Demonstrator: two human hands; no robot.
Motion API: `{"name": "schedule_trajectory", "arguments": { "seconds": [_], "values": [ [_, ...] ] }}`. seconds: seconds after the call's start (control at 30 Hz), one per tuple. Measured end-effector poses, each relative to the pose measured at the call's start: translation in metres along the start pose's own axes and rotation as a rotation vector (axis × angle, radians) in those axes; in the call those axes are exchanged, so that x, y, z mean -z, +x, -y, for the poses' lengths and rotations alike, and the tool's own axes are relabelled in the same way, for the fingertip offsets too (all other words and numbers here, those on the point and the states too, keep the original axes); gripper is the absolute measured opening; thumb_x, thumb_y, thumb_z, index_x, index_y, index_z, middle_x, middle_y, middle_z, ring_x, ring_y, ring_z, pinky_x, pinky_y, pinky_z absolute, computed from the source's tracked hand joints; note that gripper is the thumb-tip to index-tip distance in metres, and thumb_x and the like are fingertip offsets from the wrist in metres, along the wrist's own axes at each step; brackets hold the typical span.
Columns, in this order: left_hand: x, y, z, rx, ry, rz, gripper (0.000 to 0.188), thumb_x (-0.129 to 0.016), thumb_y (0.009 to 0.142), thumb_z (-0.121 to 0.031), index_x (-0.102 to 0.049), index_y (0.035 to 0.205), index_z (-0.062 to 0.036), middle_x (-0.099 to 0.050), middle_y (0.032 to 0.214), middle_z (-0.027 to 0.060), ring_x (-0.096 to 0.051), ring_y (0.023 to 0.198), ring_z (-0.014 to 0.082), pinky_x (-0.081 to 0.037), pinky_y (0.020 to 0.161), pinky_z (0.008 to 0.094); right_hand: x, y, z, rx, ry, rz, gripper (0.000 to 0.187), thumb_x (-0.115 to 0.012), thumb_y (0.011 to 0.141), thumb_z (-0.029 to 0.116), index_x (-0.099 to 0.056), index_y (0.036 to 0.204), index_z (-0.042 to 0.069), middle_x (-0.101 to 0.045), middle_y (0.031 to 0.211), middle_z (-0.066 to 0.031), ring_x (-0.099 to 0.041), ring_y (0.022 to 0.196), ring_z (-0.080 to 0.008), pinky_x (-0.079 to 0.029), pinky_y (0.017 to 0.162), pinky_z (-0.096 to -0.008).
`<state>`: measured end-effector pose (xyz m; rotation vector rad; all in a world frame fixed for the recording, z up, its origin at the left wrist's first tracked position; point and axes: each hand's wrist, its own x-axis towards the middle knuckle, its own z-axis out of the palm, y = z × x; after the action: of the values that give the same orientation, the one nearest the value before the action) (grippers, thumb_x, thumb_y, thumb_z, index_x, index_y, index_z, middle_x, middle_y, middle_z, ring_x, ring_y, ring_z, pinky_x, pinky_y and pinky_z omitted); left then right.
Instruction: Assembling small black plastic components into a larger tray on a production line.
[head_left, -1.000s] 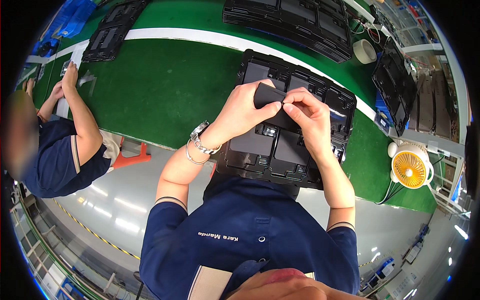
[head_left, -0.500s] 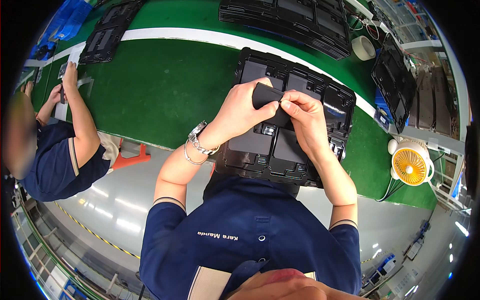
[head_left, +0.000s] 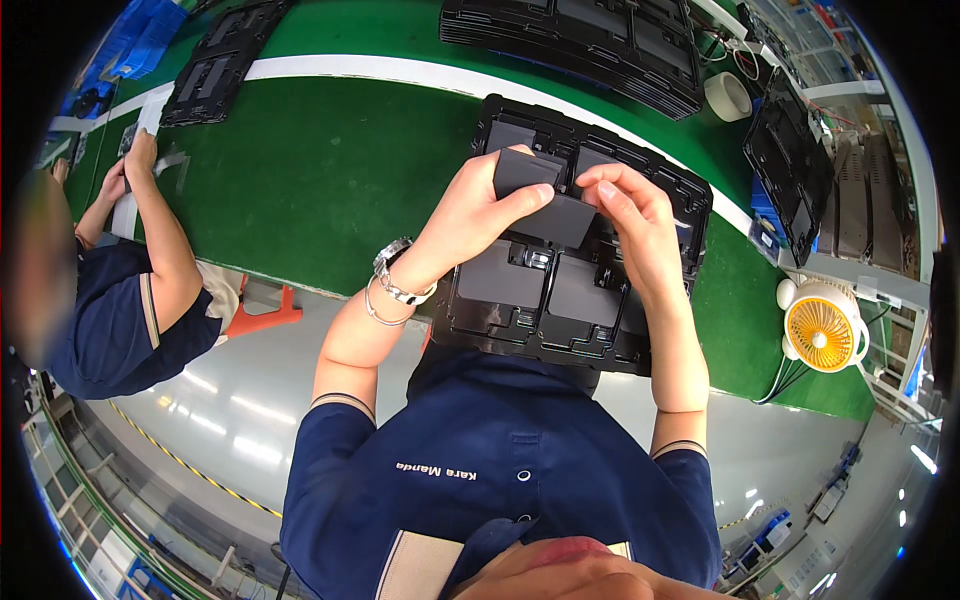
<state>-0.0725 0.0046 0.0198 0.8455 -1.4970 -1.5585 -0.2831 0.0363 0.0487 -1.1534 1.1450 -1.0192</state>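
Observation:
My left hand [head_left: 480, 205] grips a flat dark grey rectangular piece [head_left: 522, 170], its thumb lying across the front. Below that thumb shows another dark grey panel [head_left: 555, 220]; whether it joins the held piece I cannot tell. Close to the piece's right side is my right hand [head_left: 635, 215], thumb and forefinger curled towards each other in a pinch. Anything between those fingertips is too small to make out. Both hands are above a black moulded tray [head_left: 485, 320], whose pockets hold several similar dark grey flat pieces [head_left: 500, 278].
The green-topped bench [head_left: 330, 170] carries a stack of black trays [head_left: 570, 50] at the back. A roll of tape [head_left: 727, 97], a leaning black tray [head_left: 790, 170] and a small yellow-and-white fan [head_left: 822, 333] are at right. A co-worker [head_left: 130, 290] works at left.
My right hand has drawn slightly rightward from the edge of the piece. The held piece has tipped flatter, showing more of its face, and the panel below it is more exposed.

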Motion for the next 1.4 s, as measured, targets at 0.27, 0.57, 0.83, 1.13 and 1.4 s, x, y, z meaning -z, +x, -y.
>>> {"name": "schedule_trajectory", "arguments": {
  "seconds": [0.27,0.57,0.83,1.13,1.4],
  "values": [
    [0.004,0.002,0.002,0.002,-0.055,-0.026,0.019,-0.067,0.092,-0.019,-0.061,0.088,-0.0010,-0.056,0.078,-0.0023,-0.052,0.073,0.0049,-0.044,0.066,0.0245,0.007,-0.004,0.010,-0.024,-0.294,0.147,0.015,-0.067,0.095,0.014,-0.064,0.100,0.000,-0.054,0.072,0.0051,-0.045,0.067,-0.0020,-0.038,0.062,-0.0200],
    [-0.001,0.005,0.005,-0.191,0.262,-0.041,0.023,-0.067,0.093,-0.017,-0.061,0.109,-0.0024,-0.063,0.103,0.0041,-0.061,0.093,0.0133,-0.051,0.078,0.0279,0.063,-0.028,0.034,0.133,-0.664,-0.305,0.019,-0.058,0.098,0.019,-0.064,0.098,0.001,-0.054,0.074,0.0008,-0.048,0.067,-0.0070,-0.042,0.060,-0.0247],
    [0.009,-0.025,-0.002,-0.367,0.721,-0.130,0.022,-0.075,0.081,-0.019,-0.063,0.094,-0.0066,-0.063,0.111,0.0067,-0.058,0.109,0.0298,-0.048,0.093,0.0418,0.143,-0.056,-0.021,-0.043,-0.649,-0.524,0.024,-0.052,0.103,0.024,-0.066,0.107,0.004,-0.054,0.071,0.0047,-0.047,0.059,-0.0036,-0.037,0.053,-0.0189],
    [0.013,-0.085,-0.007,-0.109,1.068,0.062,0.060,-0.082,0.075,-0.033,-0.057,0.123,-0.0102,-0.035,0.153,0.0115,-0.025,0.146,0.0395,-0.033,0.114,0.0523,0.104,-0.055,-0.039,0.173,-1.385,-0.651,0.042,-0.069,0.091,0.028,-0.059,0.124,0.006,-0.062,0.103,-0.0124,-0.059,0.096,-0.0307,-0.051,0.082,-0.0417],
    [0.012,-0.078,-0.012,-0.115,0.983,0.124,0.054,-0.085,0.069,-0.024,-0.058,0.114,-0.0089,-0.037,0.154,0.0105,-0.021,0.148,0.0377,-0.031,0.116,0.0500,0.095,-0.051,-0.047,0.305,-1.648,-0.675,0.055,-0.074,0.085,0.030,-0.054,0.127,0.003,-0.056,0.107,-0.0143,-0.056,0.098,-0.0311,-0.049,0.085,-0.0406]
  ]
}}
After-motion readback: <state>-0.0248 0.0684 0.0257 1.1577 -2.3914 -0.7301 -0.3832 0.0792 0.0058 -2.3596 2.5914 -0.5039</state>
